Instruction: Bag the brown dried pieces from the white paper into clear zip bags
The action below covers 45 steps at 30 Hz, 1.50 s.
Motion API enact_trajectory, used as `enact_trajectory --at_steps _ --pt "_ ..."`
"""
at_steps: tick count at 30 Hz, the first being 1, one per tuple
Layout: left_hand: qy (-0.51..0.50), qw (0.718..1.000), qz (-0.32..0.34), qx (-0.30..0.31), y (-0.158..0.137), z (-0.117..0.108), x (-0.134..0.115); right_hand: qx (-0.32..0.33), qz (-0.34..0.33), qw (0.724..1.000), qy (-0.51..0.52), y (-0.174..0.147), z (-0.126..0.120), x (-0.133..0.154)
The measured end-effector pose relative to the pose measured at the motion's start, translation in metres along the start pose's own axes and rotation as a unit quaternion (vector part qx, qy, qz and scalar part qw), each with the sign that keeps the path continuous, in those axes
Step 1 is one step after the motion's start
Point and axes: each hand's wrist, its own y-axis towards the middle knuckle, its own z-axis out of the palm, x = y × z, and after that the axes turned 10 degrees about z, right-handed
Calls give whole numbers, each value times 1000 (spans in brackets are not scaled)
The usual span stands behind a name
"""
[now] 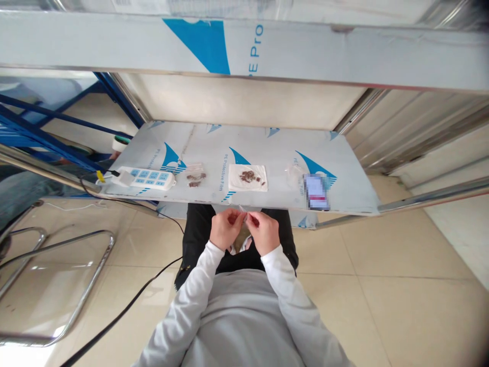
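Observation:
My left hand (224, 229) and my right hand (264, 232) meet over my lap, just in front of the table edge. Both pinch what looks like a small clear plastic bag (242, 208) between thumb and fingers; most of it is hidden. Beyond them a white cloth or paper sheet (235, 182) lies on the table, with a pile of small brown pieces (248, 176) on it. To its left lie clear bags (195, 167) with similar brown pieces (194, 181) in or on them. More clear plastic (293, 173) lies on the right.
A white power strip (153, 178) with a plugged-in adapter sits at the table's left end, its black cable (133, 298) running down to the floor. A phone (317, 192) rests near the right front edge. Overhead is a shelf (305, 51); a metal-framed chair (103, 270) stands left.

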Motion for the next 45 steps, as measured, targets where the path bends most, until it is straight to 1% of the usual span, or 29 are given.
enact_trajectory --at_steps 2,4,6,10,12,15,16,18,21,23,25,28,30,31,33,34,36,38,39,42,45 --pt "78 997 13 -20 0 1 -8 -57 -12 997 -46 4 -1 -2" --pt "109 994 16 -21 0 1 -15 -82 -21 995 -57 6 -4 -2" --pt "112 993 10 -23 1 2 -20 -63 -41 996 -50 7 -9 1" --pt "85 996 12 -22 3 3 -26 28 -93 994 -50 6 -15 10" --pt "88 996 23 -12 3 2 -29 44 -98 992 -60 9 -15 11" --pt "146 988 38 15 4 -3 -31 50 -91 991 -83 19 -17 8" --pt "167 984 56 31 5 -5 -31 54 -93 990 -92 24 -18 7" --pt "196 970 127 64 11 -9 -29 64 -99 988 -100 36 -22 4" --pt "215 937 257 100 29 -7 -21 82 -101 989 -69 55 -27 -2" --pt "217 921 300 120 47 2 -13 93 -97 990 -34 68 -27 -7" --pt "208 916 314 138 67 13 -6 98 -92 991 -9 80 -25 -10" --pt "203 914 314 157 94 29 0 99 -78 992 24 96 -21 -12" --pt "233 908 303 170 108 34 1 90 -62 993 43 103 -20 -14" --pt "269 900 295 178 114 36 1 79 -52 994 53 104 -21 -16" --pt "360 871 275 189 127 38 2 40 -29 997 66 97 -23 -26" --pt "403 856 263 191 134 40 3 19 -15 998 66 89 -23 -33" --pt "461 832 240 193 151 45 4 -15 9 999 50 63 -20 -52" --pt "489 819 226 199 170 52 6 -26 22 999 17 28 -13 -75" --pt "503 810 223 204 179 57 6 -30 20 999 -1 9 -8 -85" --pt "537 779 226 233 203 68 8 -31 -15 998 -50 -38 6 -109" --pt "561 748 232 269 218 74 11 -40 -32 996 -72 -60 11 -118"
